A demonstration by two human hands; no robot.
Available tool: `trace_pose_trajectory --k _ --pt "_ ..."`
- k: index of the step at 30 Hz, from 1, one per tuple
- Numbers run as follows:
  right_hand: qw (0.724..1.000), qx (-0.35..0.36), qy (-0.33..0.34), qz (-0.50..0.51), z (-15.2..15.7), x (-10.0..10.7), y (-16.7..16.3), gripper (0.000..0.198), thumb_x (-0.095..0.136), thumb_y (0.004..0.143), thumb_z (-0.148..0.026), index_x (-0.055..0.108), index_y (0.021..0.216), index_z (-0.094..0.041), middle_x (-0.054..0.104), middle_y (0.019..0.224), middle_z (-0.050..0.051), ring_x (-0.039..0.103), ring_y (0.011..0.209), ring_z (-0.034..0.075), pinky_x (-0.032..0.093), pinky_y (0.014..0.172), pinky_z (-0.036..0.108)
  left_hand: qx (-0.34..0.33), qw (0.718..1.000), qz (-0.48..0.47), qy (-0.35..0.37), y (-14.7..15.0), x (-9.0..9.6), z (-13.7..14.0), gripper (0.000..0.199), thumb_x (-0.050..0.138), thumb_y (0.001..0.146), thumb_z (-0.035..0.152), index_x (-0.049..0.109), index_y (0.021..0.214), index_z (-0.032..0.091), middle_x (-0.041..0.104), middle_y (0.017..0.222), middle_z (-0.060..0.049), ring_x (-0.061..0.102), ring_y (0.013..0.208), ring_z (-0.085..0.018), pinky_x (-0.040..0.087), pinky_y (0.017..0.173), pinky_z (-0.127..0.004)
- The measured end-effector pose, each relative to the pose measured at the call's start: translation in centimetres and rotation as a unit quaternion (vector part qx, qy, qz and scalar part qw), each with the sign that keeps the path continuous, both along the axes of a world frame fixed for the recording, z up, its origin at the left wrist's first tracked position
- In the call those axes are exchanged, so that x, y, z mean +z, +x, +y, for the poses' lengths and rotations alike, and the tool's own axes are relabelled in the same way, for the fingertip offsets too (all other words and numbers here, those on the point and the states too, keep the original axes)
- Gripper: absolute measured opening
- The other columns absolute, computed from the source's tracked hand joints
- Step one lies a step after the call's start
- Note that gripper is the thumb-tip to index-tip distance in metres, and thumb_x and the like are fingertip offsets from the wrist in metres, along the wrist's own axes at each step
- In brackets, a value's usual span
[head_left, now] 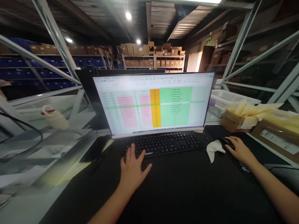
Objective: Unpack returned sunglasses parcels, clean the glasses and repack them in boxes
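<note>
Black mat [177,189] is lying foremost; left hand [132,169] (open, fingers spread) is reaching over the keyboard [167,144] before the monitor [151,102], while right hand [240,151] is holding the mouse [227,142] near a tissue [214,149].

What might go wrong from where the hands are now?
The crumpled white tissue lies close to the mouse and might get in the way of the right hand. The left hand spreads at the left end of the keyboard, so a stray press could alter the spreadsheet on screen.
</note>
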State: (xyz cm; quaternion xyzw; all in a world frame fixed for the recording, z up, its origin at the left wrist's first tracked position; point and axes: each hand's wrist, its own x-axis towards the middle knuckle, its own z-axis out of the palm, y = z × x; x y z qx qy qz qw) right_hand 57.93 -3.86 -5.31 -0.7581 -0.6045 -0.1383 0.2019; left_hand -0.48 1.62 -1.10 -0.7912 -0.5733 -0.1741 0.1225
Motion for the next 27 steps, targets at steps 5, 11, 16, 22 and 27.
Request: trace_pose_trajectory --k 5,11,16,22,27 --pt "1.000 -0.004 0.008 0.012 -0.3 0.3 -0.7 0.057 0.042 0.089 -0.054 0.059 0.131 -0.019 0.052 0.137 0.014 0.058 0.119 0.029 0.053 0.099 0.042 -0.011 0.999 0.018 0.027 -0.3 -0.6 0.2 0.059 0.052 0.092 0.052 0.054 0.145 0.026 0.030 0.160 -0.022 0.033 0.144 -0.042 0.029 0.112 -0.062" --pt "1.000 0.009 0.008 0.014 -0.2 0.2 -1.0 0.062 0.038 0.089 -0.057 0.059 0.133 -0.019 0.054 0.135 0.014 0.058 0.120 0.030 0.053 0.099 0.043 -0.003 0.999 0.045 -0.002 -0.2 -0.3 0.0 0.054 0.048 0.096 0.045 0.053 0.145 0.023 0.047 0.150 -0.023 0.043 0.139 -0.039 0.035 0.110 -0.059" --pt "1.000 0.027 0.004 0.012 -0.1 0.0 -0.4 0.059 0.038 0.090 -0.055 0.060 0.133 -0.020 0.054 0.135 0.015 0.057 0.123 0.029 0.049 0.104 0.039 0.000 0.999 0.046 -0.011 -0.2 0.2 -0.4 0.052 0.048 0.097 0.043 0.052 0.146 0.025 0.047 0.151 -0.020 0.043 0.140 -0.038 0.036 0.111 -0.059" --pt "0.999 0.033 0.016 0.014 0.2 -0.5 0.3 0.055 0.039 0.087 -0.053 0.063 0.127 -0.023 0.058 0.129 0.017 0.059 0.121 0.029 0.051 0.097 0.040 0.003 0.999 0.033 -0.025 -0.1 0.5 -0.6 0.052 0.050 0.097 0.040 0.050 0.147 0.025 0.046 0.153 -0.020 0.042 0.141 -0.037 0.033 0.113 -0.059" --pt "0.999 0.032 0.013 0.011 0.3 -0.7 0.5 0.056 0.039 0.086 -0.051 0.066 0.125 -0.020 0.058 0.129 0.019 0.059 0.119 0.029 0.050 0.098 0.039 0.003 0.999 0.028 -0.024 0.0 0.5 -0.7 0.052 0.050 0.097 0.039 0.051 0.146 0.024 0.045 0.153 -0.020 0.041 0.142 -0.036 0.033 0.114 -0.060"
